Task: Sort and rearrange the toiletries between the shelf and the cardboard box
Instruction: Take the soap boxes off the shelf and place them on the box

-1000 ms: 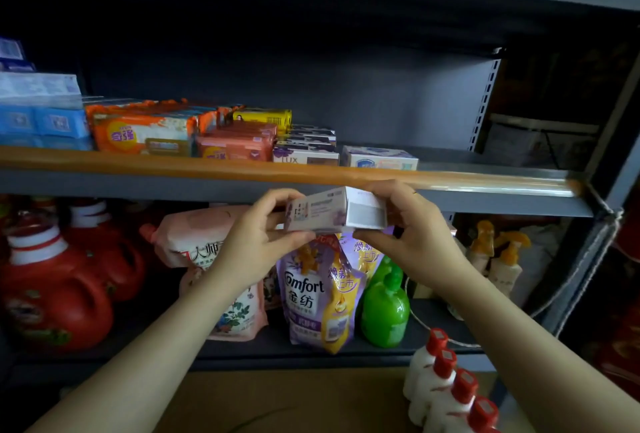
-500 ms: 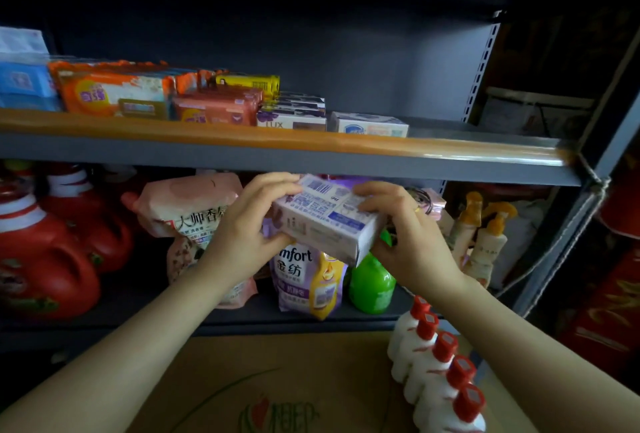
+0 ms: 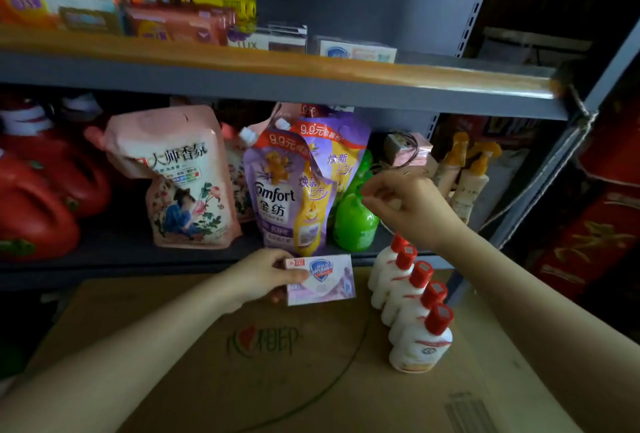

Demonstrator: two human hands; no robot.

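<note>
Soap box (image 3: 320, 280) pinched in our left hand (image 3: 258, 276) above the cardboard box (image 3: 173, 346) for placing, right hand (image 3: 410, 205) loosely curled, empty

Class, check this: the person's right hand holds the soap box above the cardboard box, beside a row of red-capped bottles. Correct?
Not quite. The head view shows the left hand holding the soap box, not the right hand, above the cardboard box, beside the red-capped bottles.

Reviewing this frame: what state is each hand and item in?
Left hand: grips the soap box.
Soap box: held low over the cardboard box.
Right hand: empty, fingers loosely curled.
Lotion bottles: upright, capped, in a row on the cardboard box.
Comfort pouch: standing, capped.
</note>
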